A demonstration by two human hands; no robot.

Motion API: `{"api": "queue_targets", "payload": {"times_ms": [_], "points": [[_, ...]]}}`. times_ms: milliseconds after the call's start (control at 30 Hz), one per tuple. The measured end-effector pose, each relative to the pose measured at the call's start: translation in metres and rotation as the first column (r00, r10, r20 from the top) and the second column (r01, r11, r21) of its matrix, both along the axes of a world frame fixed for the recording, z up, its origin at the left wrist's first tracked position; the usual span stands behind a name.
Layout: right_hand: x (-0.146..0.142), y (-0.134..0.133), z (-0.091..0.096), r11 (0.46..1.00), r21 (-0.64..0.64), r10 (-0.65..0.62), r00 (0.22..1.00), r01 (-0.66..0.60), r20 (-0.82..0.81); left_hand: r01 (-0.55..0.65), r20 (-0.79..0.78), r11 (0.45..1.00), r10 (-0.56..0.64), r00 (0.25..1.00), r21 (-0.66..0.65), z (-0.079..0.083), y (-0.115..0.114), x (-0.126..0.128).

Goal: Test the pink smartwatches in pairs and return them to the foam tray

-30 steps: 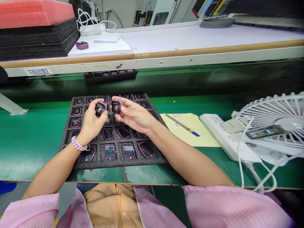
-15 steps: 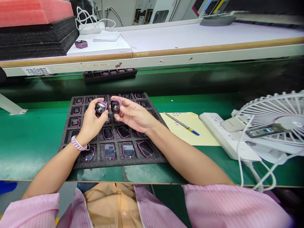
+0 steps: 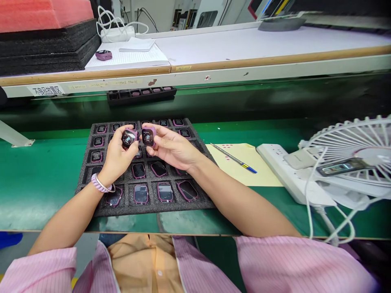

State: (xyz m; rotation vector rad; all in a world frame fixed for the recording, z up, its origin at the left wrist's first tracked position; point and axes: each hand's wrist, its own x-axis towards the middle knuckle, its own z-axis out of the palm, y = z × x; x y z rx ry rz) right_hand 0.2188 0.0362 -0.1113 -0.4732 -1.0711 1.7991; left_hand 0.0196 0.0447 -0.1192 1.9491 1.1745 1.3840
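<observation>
My left hand (image 3: 119,156) is closed around a purple smartwatch (image 3: 128,138) whose screen is lit, with the thumb at its lower right edge. Right beside it, my right hand (image 3: 171,146) pinches a second purple smartwatch (image 3: 148,137), its screen also lit and facing me. Both are held above a dark foam tray (image 3: 128,209). Purple-framed watches fill many of its compartments; a watch (image 3: 141,194) in the front row has a dark screen, while several at the back show lit text. My hands and forearms hide part of the tray's middle.
Right of the tray lie a yellow sheet (image 3: 244,175) and a pen (image 3: 233,158). Farther right are a white power strip (image 3: 293,179), cables and a fan (image 3: 360,150). A raised shelf (image 3: 244,44) carries stacked foam (image 3: 45,49) and another watch (image 3: 104,55). A smaller tray (image 3: 142,97) sits beneath it.
Almost nothing differs. Both hands keep hold of their smartwatches in nearly the same place, and the view has shifted very slightly.
</observation>
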Motion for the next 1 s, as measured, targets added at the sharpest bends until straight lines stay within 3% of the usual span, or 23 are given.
{"api": "queue_targets", "payload": {"times_ms": [633,1000], "points": [[-0.0005,-0.0018,0.0004,0.999,-0.006,0.036,0.999,-0.036,-0.02,0.017,-0.007,1.0,-0.017,1.0,0.001,-0.0002,0.0001,-0.0005],[-0.0007,-0.0015,-0.0007,1.0,0.01,-0.006,1.0,0.006,0.023,0.017,-0.04,1.0,-0.017,0.999,-0.006,-0.0013,0.0011,-0.0017]]}}
